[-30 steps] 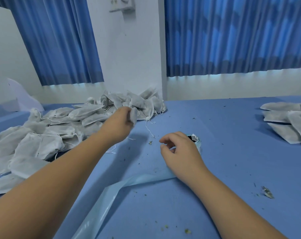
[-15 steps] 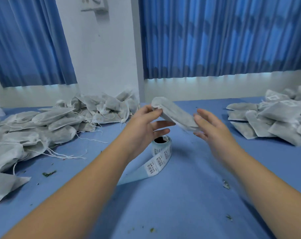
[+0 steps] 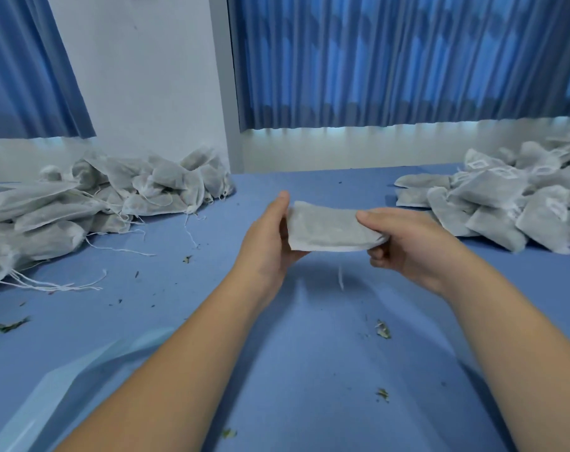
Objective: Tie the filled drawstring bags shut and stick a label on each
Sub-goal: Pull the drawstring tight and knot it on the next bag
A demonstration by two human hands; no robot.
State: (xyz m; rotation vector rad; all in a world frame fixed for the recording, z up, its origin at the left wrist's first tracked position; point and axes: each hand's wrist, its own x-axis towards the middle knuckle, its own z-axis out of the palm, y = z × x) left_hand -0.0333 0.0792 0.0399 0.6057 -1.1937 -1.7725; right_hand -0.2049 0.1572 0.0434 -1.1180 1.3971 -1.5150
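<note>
Filled grey mesh drawstring bag (image 3: 332, 228) held up over the blue table (image 3: 309, 370).
Left hand (image 3: 270, 241) grips one end, right hand (image 3: 407, 243) pinches the other, thumb on top; a white string (image 3: 340, 278) dangles underneath.

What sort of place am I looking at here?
Likely a small hand-packing workroom: a heap of filled drawstring bags left, a labelled pile right, on a blue-covered table beside blue curtains.

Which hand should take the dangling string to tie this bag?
Right, likely: the string hangs under the bag slightly nearer the right hand; the left hand grips the far end.
</note>
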